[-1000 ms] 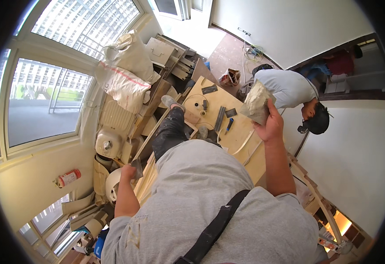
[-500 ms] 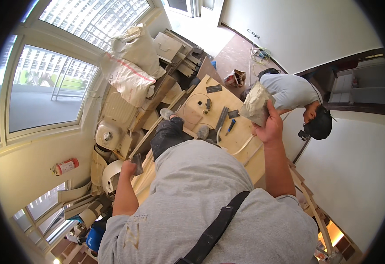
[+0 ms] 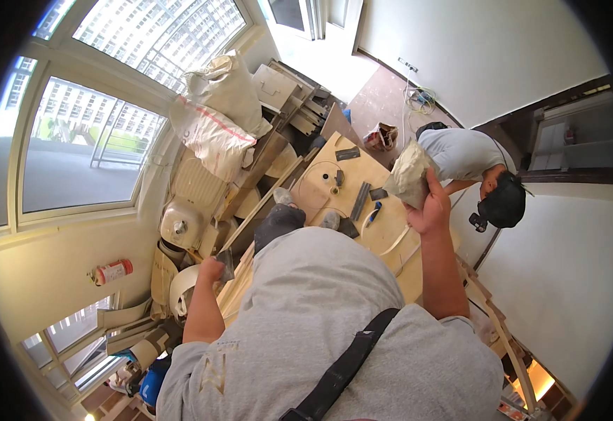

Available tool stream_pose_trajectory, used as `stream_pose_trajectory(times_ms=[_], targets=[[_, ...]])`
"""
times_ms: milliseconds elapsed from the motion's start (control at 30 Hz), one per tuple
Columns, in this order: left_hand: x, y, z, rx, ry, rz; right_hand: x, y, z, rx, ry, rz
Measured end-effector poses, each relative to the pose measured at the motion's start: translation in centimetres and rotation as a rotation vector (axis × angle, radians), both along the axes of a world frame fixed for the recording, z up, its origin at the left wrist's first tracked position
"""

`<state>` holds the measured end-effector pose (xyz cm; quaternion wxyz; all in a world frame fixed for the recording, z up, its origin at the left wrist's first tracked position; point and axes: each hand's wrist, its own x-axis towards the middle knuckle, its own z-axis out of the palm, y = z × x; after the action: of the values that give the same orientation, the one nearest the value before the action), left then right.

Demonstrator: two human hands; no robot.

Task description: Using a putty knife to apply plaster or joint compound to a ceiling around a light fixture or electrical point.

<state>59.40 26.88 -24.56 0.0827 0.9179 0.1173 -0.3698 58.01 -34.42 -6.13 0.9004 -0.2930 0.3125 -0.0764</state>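
Right now my right hand (image 3: 429,210) grips a pale lump (image 3: 408,175), raised clear above the plywood surface (image 3: 380,231). Left hand (image 3: 212,269) clenches a small dark tool (image 3: 226,263) low, out of the way.

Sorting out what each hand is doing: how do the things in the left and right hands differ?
The left hand grips a small, dark, flat tool, held low beside the body; the right hand holds a larger, pale, crumpled bag, raised above the wooden board. Both are firmly gripped.
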Motion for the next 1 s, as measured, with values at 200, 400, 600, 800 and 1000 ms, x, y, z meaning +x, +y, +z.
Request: stream_pose_trajectory(times_ms=[200, 400, 600, 800, 1000], targets=[[1.7, 3.5, -2.8, 0.128, 0.069, -0.588, 2.0, -0.8, -1.0, 0.099, -0.106, 0.035], [7.5, -0.3, -4.1, 0.131, 0.052, -0.408, 0.7, -0.4, -1.5, 0.047, -0.176, -0.005], [21.5, 3.9, -0.8, -0.561, -0.260, 0.326, 3.4, -1.1, -3.2, -0.026, -0.130, -0.052], [40.8, 3.8, 31.5, -0.308, -1.337, 0.005, 5.2, 3.9, 7.2, -0.146, -0.200, -0.066], [39.7, 5.2, 66.3, 0.103, -1.902, -0.041, 9.4, 3.4, 6.6, -0.213, -0.207, 0.057]])
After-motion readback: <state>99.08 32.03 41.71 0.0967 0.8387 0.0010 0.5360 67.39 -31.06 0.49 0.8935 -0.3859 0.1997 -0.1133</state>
